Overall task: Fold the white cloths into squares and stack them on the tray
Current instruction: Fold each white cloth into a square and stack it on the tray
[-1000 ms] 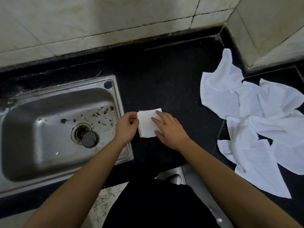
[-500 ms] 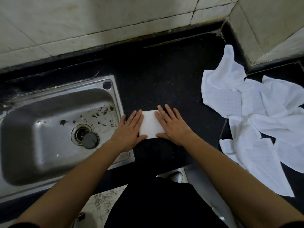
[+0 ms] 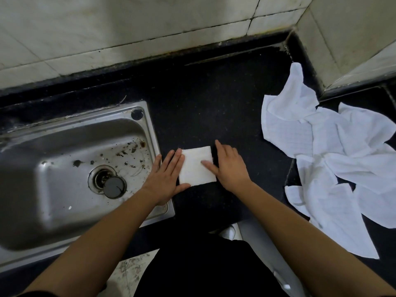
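Observation:
A small white cloth folded into a square [image 3: 196,166] lies flat on the black counter, just right of the sink. My left hand [image 3: 167,176] lies flat with straight fingers along the square's left edge, its thumb at the lower left corner. My right hand [image 3: 230,168] is flat against the right edge, with the thumb pressing on top of the cloth. A loose heap of several unfolded white cloths [image 3: 334,155] is spread over the counter at the right. No tray is in view.
A steel sink [image 3: 70,174] with debris and a drain plug [image 3: 114,186] fills the left side. The tiled wall [image 3: 150,24] runs behind, and a tiled corner juts in at the upper right. The black counter [image 3: 203,99] ends just below my hands.
One second ago my left hand pinched the cloth's corner. Both hands then flattened onto it. Now they have slid apart to its left and right edges, uncovering the square.

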A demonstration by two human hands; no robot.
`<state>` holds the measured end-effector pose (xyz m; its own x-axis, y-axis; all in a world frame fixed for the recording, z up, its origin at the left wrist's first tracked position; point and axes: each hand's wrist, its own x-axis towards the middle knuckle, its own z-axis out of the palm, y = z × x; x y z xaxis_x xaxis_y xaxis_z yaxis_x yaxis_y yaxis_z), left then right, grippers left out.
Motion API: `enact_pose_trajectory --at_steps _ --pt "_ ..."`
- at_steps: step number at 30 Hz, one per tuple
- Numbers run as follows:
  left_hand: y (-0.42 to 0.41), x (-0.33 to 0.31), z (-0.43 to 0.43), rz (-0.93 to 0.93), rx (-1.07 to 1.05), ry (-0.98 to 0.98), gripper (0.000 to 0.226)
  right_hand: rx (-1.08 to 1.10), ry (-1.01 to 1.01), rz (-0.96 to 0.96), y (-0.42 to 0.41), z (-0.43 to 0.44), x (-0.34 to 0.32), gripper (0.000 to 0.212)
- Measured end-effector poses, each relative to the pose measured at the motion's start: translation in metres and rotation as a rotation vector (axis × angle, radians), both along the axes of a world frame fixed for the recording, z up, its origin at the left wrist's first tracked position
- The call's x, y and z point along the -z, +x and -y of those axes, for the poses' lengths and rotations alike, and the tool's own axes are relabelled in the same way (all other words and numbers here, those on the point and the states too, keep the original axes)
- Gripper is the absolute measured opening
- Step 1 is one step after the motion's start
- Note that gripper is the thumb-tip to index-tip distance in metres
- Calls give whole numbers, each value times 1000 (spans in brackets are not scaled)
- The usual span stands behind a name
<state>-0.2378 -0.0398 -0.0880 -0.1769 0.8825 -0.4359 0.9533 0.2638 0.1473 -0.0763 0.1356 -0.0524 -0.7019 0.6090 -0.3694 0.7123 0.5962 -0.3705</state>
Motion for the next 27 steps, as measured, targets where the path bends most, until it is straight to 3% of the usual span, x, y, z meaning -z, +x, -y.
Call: enact_pose_trajectory --at_steps 4,10,13,15,18,22,24,27 --pt "0 1 1 25 -8 -4 99 438 -358 13 -17 1 -7 58" --pt "-1 1 0 31 -6 -11 102 457 -396 151 -19 0 -12 35" --pt "-2 0 4 61 -19 19 100 482 -442 104 -18 -2 -12 31" --pt "-1 -4 6 121 -66 73 96 599 -584 -15 -11 -5 -9 28" --pt "3 -20 1 298 -284 220 89 832 -904 -220 4 -7 -16 28" --pt "10 -42 -26 596 -687 368 67 931 -1097 -380 30 -8 -30 25" --pt "17 -52 -54 788 -892 341 59 982 -1113 -456 51 -12 -36 22" --pt "33 -65 -96 1083 -1082 135 50 1044 -1081 -588 81 -15 -52 17"
